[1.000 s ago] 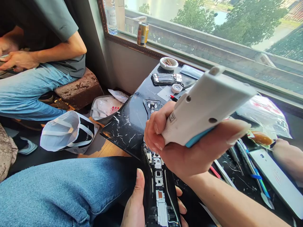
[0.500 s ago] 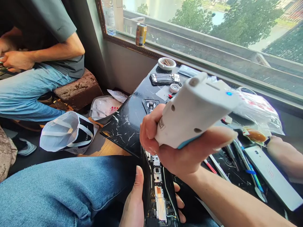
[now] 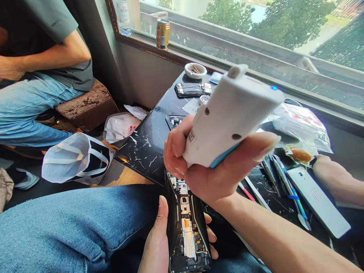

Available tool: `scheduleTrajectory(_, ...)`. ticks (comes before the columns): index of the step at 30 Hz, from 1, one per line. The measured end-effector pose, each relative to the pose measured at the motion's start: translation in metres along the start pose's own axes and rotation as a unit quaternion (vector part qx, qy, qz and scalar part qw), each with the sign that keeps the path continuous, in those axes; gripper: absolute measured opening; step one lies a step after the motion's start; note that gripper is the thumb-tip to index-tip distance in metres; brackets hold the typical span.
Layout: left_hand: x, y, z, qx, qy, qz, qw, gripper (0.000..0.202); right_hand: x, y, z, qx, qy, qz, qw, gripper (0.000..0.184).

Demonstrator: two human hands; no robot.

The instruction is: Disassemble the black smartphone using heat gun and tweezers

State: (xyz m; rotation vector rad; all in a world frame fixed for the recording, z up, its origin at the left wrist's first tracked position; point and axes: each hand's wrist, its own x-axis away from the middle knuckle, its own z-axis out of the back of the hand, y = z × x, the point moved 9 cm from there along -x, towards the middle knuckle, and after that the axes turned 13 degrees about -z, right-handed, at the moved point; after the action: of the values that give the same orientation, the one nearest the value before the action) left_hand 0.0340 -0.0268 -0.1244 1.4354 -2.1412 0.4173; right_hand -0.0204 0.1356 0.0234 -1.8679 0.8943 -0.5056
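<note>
My left hand (image 3: pixel 158 239) is closed round an opened smartphone (image 3: pixel 187 235), thumb along one side and fingertips on the other. Its back cover is off, showing metal shields, a cable and circuit parts. My right hand (image 3: pixel 210 167) grips a white cordless handheld tool (image 3: pixel 230 110) with blue trim, screw holes and a lit blue light. The tool is raised above the phone's upper end, and the hand hides its working tip. Beyond my hands, a partly hidden triangular black part (image 3: pixel 174 121) lies on the black marbled table (image 3: pixel 142 146).
Tweezers (image 3: pixel 294 193), pen-like tools and a white phone (image 3: pixel 318 201) lie at right. Another person's hand (image 3: pixel 332 176) rests by a wrapped snack (image 3: pixel 300 153). Further back are another opened phone (image 3: pixel 193 89), an ashtray (image 3: pixel 195 71) and a can (image 3: pixel 163 34). A bag (image 3: pixel 78 159) stands on the floor.
The view has shifted slightly, so most things sit a little further left and higher. The opened phone shows more fully in my left hand. Both grips are unchanged.
</note>
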Motion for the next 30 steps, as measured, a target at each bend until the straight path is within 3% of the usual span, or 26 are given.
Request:
scheduleTrajectory(11,-0.003,0.000,0.006,0.004,-0.015,-0.005,1.000,0.105,-0.001,-0.012,0.006,0.006,0.058,-0.023,0.998,0.052)
scheduleTrajectory(17,0.003,0.006,0.006,-0.006,-0.040,0.010,0.999,0.095,-0.004,-0.019,0.018,0.013,0.087,0.011,0.996,0.058)
scheduleTrajectory(24,-0.005,0.001,0.007,-0.006,-0.071,-0.016,0.997,0.098,-0.002,-0.014,0.011,0.007,0.070,0.010,0.997,0.059)
scheduleTrajectory(30,-0.015,-0.005,0.010,-0.015,-0.094,-0.024,0.995,0.104,0.003,-0.002,0.009,-0.003,0.048,0.000,0.999,0.045)
